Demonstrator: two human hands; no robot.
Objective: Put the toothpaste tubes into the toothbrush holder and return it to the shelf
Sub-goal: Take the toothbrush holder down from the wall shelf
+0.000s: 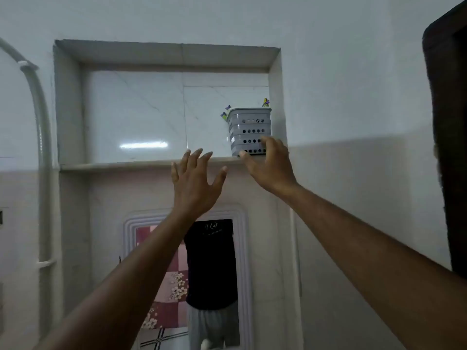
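Note:
A grey perforated toothbrush holder (249, 130) stands upright at the right end of the recessed wall shelf (126, 165). Ends of toothpaste tubes (225, 112) stick out above its rim on the left, and another tip (265, 102) shows at the right. My right hand (269, 164) is just in front of the holder's base, fingers spread, thumb and fingertips at its lower edge; I cannot tell whether they touch it. My left hand (194, 181) is raised below the shelf edge, fingers apart, holding nothing.
The shelf niche is tiled, with marble side walls (275, 97) close against the holder's right side. A mirror (192, 279) hangs below the shelf. A grey pipe (43, 147) runs down the left wall. A dark door frame (447, 122) is at the right.

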